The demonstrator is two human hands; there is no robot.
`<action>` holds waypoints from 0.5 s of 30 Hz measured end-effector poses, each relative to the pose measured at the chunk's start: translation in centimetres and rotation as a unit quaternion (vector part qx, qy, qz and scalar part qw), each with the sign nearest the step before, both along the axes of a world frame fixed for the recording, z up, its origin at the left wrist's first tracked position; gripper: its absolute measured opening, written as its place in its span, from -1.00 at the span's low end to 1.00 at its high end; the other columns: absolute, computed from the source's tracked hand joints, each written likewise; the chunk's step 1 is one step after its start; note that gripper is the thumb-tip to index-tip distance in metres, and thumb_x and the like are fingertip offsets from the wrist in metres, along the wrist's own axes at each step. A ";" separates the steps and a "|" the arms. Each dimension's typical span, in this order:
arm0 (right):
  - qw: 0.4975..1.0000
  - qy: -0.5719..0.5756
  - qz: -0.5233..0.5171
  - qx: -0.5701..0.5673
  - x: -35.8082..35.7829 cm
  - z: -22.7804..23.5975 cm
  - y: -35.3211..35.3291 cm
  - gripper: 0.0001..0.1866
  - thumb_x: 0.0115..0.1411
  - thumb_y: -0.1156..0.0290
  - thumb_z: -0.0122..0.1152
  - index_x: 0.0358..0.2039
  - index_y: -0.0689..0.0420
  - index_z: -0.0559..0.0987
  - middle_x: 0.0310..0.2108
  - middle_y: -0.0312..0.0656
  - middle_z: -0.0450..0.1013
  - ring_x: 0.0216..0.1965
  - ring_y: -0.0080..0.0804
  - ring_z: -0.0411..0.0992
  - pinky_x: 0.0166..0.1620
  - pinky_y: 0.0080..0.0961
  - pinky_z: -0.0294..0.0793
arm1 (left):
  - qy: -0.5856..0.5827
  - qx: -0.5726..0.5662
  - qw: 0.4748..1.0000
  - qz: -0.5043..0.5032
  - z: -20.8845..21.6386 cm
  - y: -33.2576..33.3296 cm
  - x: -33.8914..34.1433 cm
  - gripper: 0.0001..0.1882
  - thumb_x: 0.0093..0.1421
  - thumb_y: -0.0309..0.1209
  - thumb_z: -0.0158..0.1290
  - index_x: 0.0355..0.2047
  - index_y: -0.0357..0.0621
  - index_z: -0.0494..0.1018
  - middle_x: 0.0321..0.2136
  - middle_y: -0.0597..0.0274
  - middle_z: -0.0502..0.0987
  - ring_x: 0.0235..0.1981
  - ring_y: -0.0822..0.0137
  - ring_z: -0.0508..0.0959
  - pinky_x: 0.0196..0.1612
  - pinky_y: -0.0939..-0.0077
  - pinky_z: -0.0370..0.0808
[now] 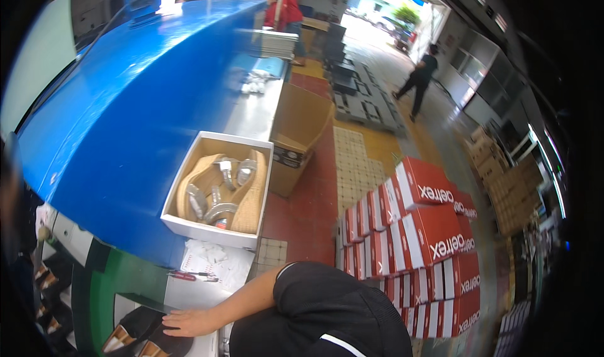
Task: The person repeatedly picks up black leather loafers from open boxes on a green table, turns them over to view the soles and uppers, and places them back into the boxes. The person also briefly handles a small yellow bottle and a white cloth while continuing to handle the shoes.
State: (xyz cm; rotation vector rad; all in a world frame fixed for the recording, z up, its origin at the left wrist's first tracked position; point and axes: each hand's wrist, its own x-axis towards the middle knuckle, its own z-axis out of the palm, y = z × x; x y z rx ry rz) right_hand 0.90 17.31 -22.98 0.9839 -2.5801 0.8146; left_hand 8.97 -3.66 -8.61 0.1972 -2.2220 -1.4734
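My right hand (185, 322) is at the lower left, arm stretched across from a black sleeve. Its fingers lie flat and spread on a pair of dark shoes (135, 327) with tan insides, seemingly in a box cut off by the lower edge. Beyond it, a white shoebox (168, 219) stands with its top uncovered. It holds a pair of tan woven wedge sandals (251, 200) with clear, silvery straps. Between hand and box lie a red pen-like tool (182, 276) and crumpled white paper (204, 253) on a pale work surface (179, 291). My left hand is out of view.
A large blue machine housing (157, 99) rises along the left. Right of the bench is a brown carton (296, 124). Red-and-white shoeboxes (434, 231) are stacked at the right. Grey pallets (365, 105) lie farther off. A person in dark clothes (420, 77) walks; others in red (290, 11) stand behind.
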 end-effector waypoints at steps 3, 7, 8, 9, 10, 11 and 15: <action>0.999 0.007 -0.002 -0.033 0.7 -0.4 0.3 -0.52 0.24 0.43 -0.09 0.17 0.28 0.31 0.17 0.23 0.24 0.29 0.13 0.17 0.33 0.01 0.15 | 0.037 -0.114 0.992 0.023 1.4 -1.6 -3.0 -0.71 0.36 -0.36 -0.01 -0.04 -0.33 0.50 -0.20 0.00 0.60 -0.20 0.19 0.58 -0.10 0.34 0.56; 0.998 0.004 -0.007 -0.055 1.5 -0.6 1.1 -0.55 0.25 0.42 -0.09 0.15 0.27 0.34 0.15 0.22 0.25 0.28 0.13 0.18 0.33 0.01 0.16 | 0.080 -0.190 0.977 0.063 0.9 -1.8 -4.8 -0.68 0.34 -0.35 0.04 0.00 -0.32 0.47 -0.12 -0.04 0.57 -0.12 0.14 0.56 0.02 0.30 0.50; 0.998 0.012 -0.009 -0.059 1.7 -0.6 1.3 -0.55 0.24 0.41 -0.08 0.14 0.26 0.35 0.14 0.20 0.26 0.28 0.12 0.19 0.33 0.01 0.16 | 0.068 -0.200 0.975 0.072 0.5 -1.5 -4.9 -0.67 0.33 -0.36 0.05 0.01 -0.31 0.46 -0.09 -0.06 0.55 -0.09 0.13 0.55 0.04 0.27 0.48; 0.998 0.008 -0.009 -0.056 1.8 -0.6 1.4 -0.55 0.24 0.41 -0.07 0.13 0.26 0.35 0.14 0.18 0.26 0.27 0.12 0.19 0.33 0.01 0.16 | 0.055 -0.209 0.973 0.082 0.2 -1.1 -4.9 -0.66 0.32 -0.36 0.06 0.02 -0.31 0.45 -0.06 -0.09 0.54 -0.07 0.12 0.54 0.07 0.25 0.46; 0.998 0.020 -0.009 -0.067 2.0 -0.6 1.6 -0.55 0.23 0.40 -0.06 0.13 0.25 0.36 0.13 0.17 0.26 0.27 0.12 0.20 0.33 0.00 0.16 | 0.056 -0.184 0.979 0.069 -0.2 -0.7 -4.9 -0.65 0.32 -0.37 0.06 0.04 -0.33 0.43 -0.04 -0.11 0.52 -0.05 0.10 0.53 0.08 0.24 0.45; 0.997 0.020 -0.009 -0.072 2.1 -0.5 1.7 -0.55 0.23 0.40 -0.06 0.13 0.25 0.36 0.13 0.17 0.26 0.27 0.11 0.20 0.33 0.00 0.16 | 0.056 -0.160 0.984 0.055 -0.4 -0.4 -4.8 -0.63 0.32 -0.37 0.07 0.05 -0.34 0.41 -0.02 -0.14 0.50 -0.03 0.08 0.52 0.09 0.23 0.44; 0.998 -0.022 0.006 -0.066 2.5 -0.3 2.0 -0.54 0.22 0.46 -0.06 0.14 0.26 0.35 0.18 0.19 0.25 0.29 0.09 0.18 0.36 0.02 0.11 | 0.044 -0.099 0.994 -0.018 -0.4 0.8 -3.9 -0.58 0.31 -0.38 0.08 0.08 -0.42 0.37 0.00 -0.25 0.46 0.01 0.02 0.48 0.11 0.21 0.41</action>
